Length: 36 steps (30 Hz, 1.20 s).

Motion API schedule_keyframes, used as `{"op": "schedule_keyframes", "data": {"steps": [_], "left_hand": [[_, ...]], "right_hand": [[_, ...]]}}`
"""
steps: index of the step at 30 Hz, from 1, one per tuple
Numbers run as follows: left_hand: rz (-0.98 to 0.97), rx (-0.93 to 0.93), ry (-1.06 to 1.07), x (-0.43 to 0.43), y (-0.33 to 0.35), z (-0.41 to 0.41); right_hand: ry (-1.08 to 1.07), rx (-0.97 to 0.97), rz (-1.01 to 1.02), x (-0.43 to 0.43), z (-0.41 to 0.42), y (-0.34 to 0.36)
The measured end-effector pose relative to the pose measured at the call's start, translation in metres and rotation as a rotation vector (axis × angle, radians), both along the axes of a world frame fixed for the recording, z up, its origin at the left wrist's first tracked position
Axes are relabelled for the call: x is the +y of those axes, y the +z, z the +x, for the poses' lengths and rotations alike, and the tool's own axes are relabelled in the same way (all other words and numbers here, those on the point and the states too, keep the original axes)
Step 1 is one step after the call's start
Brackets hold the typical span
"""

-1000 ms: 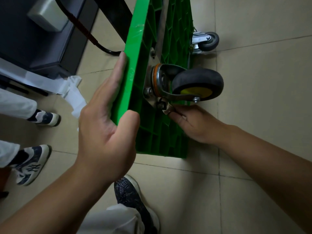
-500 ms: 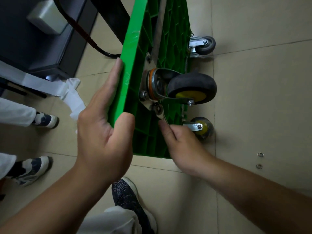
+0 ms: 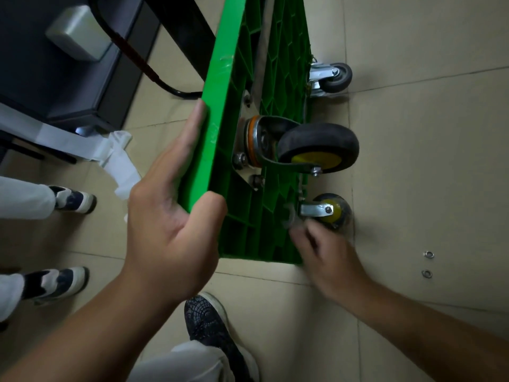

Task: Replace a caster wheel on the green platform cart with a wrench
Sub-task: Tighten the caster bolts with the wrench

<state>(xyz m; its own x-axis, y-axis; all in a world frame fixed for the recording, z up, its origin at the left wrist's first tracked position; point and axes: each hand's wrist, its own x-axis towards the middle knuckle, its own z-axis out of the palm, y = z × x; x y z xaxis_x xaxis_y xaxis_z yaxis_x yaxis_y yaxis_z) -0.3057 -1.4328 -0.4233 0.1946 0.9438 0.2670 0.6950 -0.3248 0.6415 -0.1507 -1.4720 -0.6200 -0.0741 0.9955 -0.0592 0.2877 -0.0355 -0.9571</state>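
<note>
left hand (image 3: 170, 230): grips green cart (image 3: 220, 111) edge, thumb on its ribbed underside
caster wheel (image 3: 316, 150): just beyond the thumb — black tyre, yellow hub
right hand (image 3: 327, 255): blurred — cannot tell its grip

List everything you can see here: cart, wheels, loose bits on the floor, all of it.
green platform cart: one, green, tipped on edge on the floor
large caster: one, black tyre, yellow hub, cart's upper side
lower caster: one, yellow hub, near the floor
far caster: one, grey, cart's far end
washers: two, silver, floor at right
cart handle: one, black, behind the cart
cabinet: one, dark, upper left
paper strip: one, white, by the cabinet
bystander's shoes: two, white and navy, left
own shoe: one, dark, bottom centre
left hand: one, grips the cart's raised edge
right hand: one, blurred, at the lower caster; contents unclear
</note>
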Motion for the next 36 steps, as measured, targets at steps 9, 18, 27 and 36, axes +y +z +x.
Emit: {"op": "schedule_keyframes", "data": {"steps": [9,18,27,36], "left_hand": [[-0.043,-0.011,0.005,-0.001,-0.003,0.001],[-0.037,-0.028,0.026,-0.001,-0.003,0.002],[-0.033,-0.041,0.031,-0.003,-0.005,0.005],[0.006,-0.064,0.065,-0.005,-0.009,0.005]], "right_hand": [[0.053,-0.234,0.483,0.080,0.010,0.019],[0.249,-0.244,0.350,0.096,0.011,0.014],[0.166,-0.231,0.376,0.091,0.009,0.014],[-0.010,-0.066,0.196,0.061,-0.020,0.016]]}}
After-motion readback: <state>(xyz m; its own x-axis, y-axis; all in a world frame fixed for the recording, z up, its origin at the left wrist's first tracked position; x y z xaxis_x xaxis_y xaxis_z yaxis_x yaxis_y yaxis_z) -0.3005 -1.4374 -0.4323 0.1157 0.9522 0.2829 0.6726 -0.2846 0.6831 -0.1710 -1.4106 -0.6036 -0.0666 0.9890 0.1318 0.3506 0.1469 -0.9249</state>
